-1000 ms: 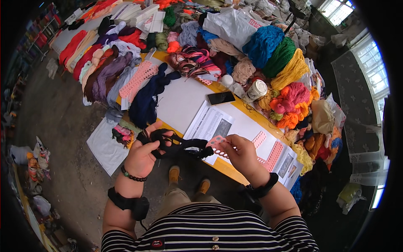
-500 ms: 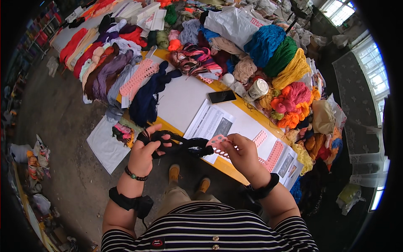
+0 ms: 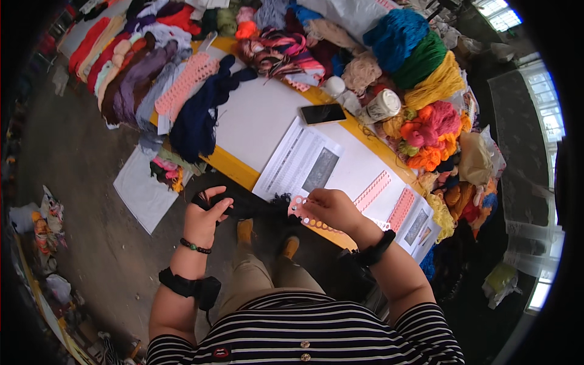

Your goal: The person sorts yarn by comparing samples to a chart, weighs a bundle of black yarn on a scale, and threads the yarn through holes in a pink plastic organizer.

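Holds black, soft-stranded yarn skein [image 3: 252, 205] in left grip [image 3: 204, 213], loosely closed, likely to gather strands | pinches pink, flat, perforated card [image 3: 297, 205] in right grip [image 3: 334, 210], apparently leaving left-end holes exposed | suspends yarn between both, near white, yellow-edged table [image 3: 261, 115], probably for clearance

The bare left hand [image 3: 204, 213] grips one end of a hank of black yarn [image 3: 252, 207], which stretches across to a pink perforated card [image 3: 296, 204] pinched in the bare right hand [image 3: 333, 210]. Beyond, a white-topped table with yellow edges [image 3: 261, 109] bears a printed white paper sheet [image 3: 295, 152], a dark rectangular phone [image 3: 322, 114] and a long navy-blue yarn bundle [image 3: 201, 115].
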